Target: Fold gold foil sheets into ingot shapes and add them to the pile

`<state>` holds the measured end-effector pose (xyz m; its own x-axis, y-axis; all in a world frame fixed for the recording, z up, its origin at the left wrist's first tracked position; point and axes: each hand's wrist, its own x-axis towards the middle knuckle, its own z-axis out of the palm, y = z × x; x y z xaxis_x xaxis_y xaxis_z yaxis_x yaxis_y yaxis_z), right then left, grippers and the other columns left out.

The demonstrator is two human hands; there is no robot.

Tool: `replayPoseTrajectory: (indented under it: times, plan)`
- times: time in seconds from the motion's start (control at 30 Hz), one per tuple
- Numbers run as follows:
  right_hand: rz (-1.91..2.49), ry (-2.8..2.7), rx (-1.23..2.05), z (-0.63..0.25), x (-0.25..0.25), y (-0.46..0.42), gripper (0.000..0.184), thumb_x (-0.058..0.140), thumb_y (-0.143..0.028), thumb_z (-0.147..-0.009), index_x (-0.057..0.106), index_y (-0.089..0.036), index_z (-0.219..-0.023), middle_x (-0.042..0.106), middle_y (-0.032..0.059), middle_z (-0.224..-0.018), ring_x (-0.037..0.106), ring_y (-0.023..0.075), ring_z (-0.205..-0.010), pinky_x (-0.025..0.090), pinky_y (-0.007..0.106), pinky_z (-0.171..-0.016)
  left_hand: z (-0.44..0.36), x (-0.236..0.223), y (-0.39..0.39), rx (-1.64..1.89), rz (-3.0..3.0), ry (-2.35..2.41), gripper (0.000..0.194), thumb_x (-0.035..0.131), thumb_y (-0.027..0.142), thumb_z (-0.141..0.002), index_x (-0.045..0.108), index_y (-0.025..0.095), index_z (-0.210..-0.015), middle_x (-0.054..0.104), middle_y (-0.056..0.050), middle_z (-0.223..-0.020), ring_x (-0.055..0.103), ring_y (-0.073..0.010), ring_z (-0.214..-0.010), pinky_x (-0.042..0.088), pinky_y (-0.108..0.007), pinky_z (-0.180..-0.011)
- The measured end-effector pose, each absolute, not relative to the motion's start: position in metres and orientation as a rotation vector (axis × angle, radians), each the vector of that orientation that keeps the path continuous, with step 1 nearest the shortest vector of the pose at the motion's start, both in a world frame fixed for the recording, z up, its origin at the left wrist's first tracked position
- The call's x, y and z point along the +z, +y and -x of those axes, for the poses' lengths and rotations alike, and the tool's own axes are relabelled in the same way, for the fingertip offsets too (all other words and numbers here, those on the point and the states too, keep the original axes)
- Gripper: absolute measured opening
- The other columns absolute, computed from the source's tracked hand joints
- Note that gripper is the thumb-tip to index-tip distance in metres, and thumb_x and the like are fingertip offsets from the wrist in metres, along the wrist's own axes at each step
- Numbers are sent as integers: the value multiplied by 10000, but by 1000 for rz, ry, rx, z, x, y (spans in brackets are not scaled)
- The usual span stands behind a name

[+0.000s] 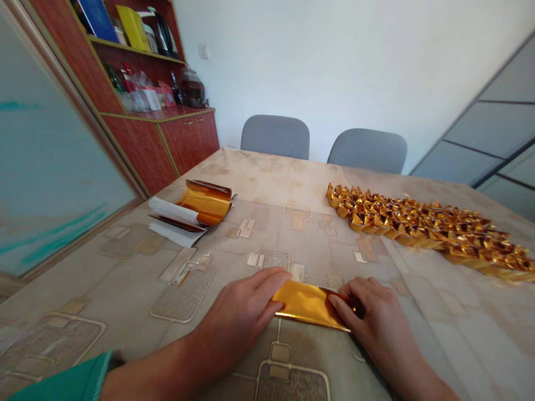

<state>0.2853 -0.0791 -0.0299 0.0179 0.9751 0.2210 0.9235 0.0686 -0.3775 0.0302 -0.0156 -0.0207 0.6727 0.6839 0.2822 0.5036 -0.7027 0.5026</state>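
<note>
A folded strip of shiny gold foil paper (pixel 307 303) lies between my hands near the front of the table. My left hand (pixel 246 306) is closed on its left end, with the thumb and fingers pinching the edge. At the opposite end my right hand (pixel 376 314) grips the strip, thumb on the near face and fingers curled behind it. Several folded gold foil pieces (pixel 422 220) stand packed in rows at the right. To the left rests a loose stack of curled gold foil sheets (pixel 209 203) with white backs.
The table (pixel 246 262) has a patterned cover. Two grey chairs (pixel 276 136) stand at its far side against a white wall. A reddish wooden cabinet (pixel 184 142) with bottles and a kettle is at the back left, beside a frosted panel (pixel 54 150).
</note>
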Motion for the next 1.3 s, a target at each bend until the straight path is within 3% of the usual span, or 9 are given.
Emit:
replayPoseTrajectory:
  times: [0.57,0.93,1.13,1.3]
  plan:
    - [1927,-1941,129,-287,-32,-76,345,561,-469,-928,605,-245,-669,630,24,-648,578,219,-654,364,323,-616,-29,-27,-16,672,-2681,920,257,491,179,-985,578,169,-1227,617,-119,-1351,645,-220,-1171,559,-373,-987]
    - [1926,-1975,95,-287,-31,-75,306,589,-408,-920,607,-246,-661,633,19,-644,581,215,-647,362,317,-613,-31,-26,-16,547,-2707,996,294,575,157,-938,581,186,-1230,602,-112,-1373,619,-236,-1199,553,-382,-984]
    - [1915,-1998,16,-286,-30,-74,303,585,-416,-915,584,-241,-668,620,16,-638,579,218,-647,347,310,-601,-33,-24,-17,626,-2951,854,225,531,196,-966,617,210,-1173,648,-97,-1225,621,-246,-960,547,-394,-791]
    - [1895,-2000,-32,-285,-30,-75,349,553,-442,-933,556,-238,-650,614,17,-627,572,206,-629,343,308,-591,-36,-24,-19,552,-2991,519,293,483,200,-998,573,209,-1277,652,-95,-1208,575,-214,-957,503,-332,-808]
